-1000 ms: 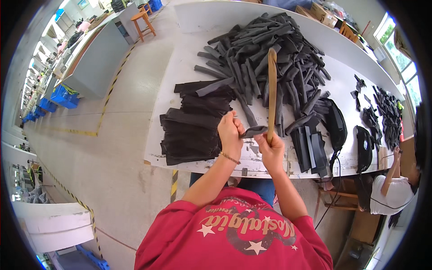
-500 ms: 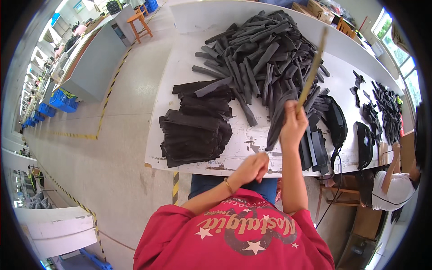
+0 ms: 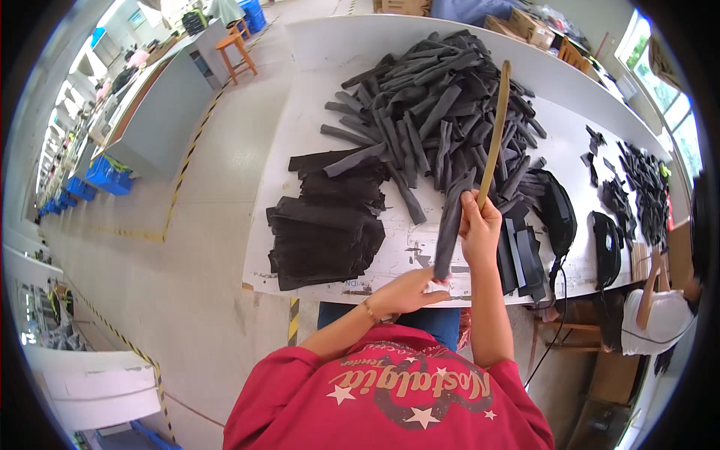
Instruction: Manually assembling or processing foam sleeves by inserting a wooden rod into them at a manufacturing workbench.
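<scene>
The right hand (image 3: pixel 481 223) pinches stick (image 3: pixel 496 142) and grey tube (image 3: pixel 450 231) (left hand (image 3: pixel 411 291): grip unclear), a heap (image 3: pixel 431 97) close beyond, dark stack (image 3: pixel 322 241) leftward.

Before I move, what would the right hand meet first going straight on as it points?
Likely the near side of the grey tube heap, ahead of the right hand; the hand's height above the table is unclear, so it might pass over.
</scene>
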### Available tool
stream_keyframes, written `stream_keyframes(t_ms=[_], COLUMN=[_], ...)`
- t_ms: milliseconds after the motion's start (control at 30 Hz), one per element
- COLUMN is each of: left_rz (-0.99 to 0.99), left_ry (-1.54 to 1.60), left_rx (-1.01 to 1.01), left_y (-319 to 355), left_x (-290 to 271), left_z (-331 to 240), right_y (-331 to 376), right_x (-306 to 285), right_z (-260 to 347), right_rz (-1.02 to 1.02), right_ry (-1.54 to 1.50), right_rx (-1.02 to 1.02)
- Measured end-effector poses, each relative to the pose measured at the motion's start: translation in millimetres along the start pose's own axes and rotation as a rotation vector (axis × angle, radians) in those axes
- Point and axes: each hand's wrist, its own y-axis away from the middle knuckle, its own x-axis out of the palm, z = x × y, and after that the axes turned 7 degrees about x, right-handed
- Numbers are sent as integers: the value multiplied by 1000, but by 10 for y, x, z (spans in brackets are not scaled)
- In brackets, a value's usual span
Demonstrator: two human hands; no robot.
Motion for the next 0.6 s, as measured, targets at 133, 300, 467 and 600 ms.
stream_keyframes(t_ms=[133, 300, 467, 600], left_rz=[-588, -416, -713, -754], left_ry=[345, 399, 503, 333], left_rx=[221, 203, 189, 246], left_y=[-94, -366, -359, -385], left_x=[-425, -699, -543, -436], left_z=[-260, -373, -242, -276], right_y=[178, 265, 299, 331], right_x=[-134, -79, -32, -45], right_z=[-30, -154, -203, -293], right_rz=[241, 388, 378, 396], right_ry=[59, 257, 248, 283], right_rx=[81, 96, 94, 115])
